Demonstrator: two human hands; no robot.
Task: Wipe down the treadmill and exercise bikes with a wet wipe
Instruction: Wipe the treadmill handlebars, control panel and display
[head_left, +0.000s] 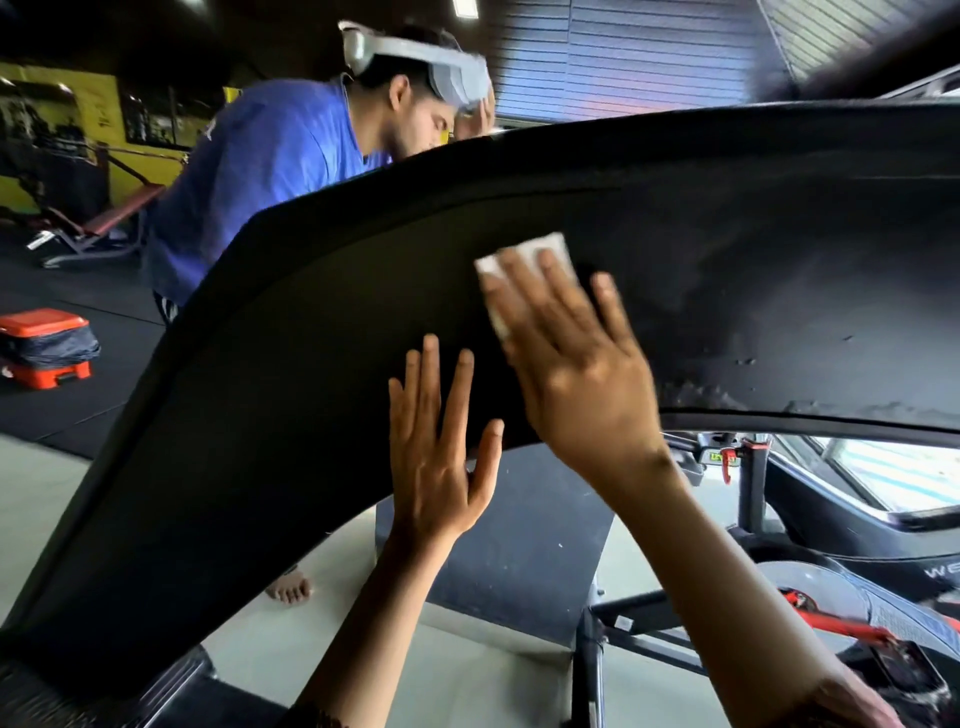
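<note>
A wide black curved panel of the exercise machine (270, 332) arches across the view. My right hand (576, 374) lies flat on it with straight fingers, pressing a white wet wipe (524, 260) against the surface; part of the wipe shows above and left of my fingertips. My left hand (441, 441) rests flat on the panel just below and left of the right, fingers spread and holding nothing. To the right of the wipe the panel looks streaked and damp.
A person in a blue shirt (260, 171) with a head-worn device bends close behind the panel, a bare foot (289, 588) showing below. An orange box (44, 348) sits on the floor at left. A weight bench (98, 223) stands far left. An exercise bike (810, 582) stands lower right.
</note>
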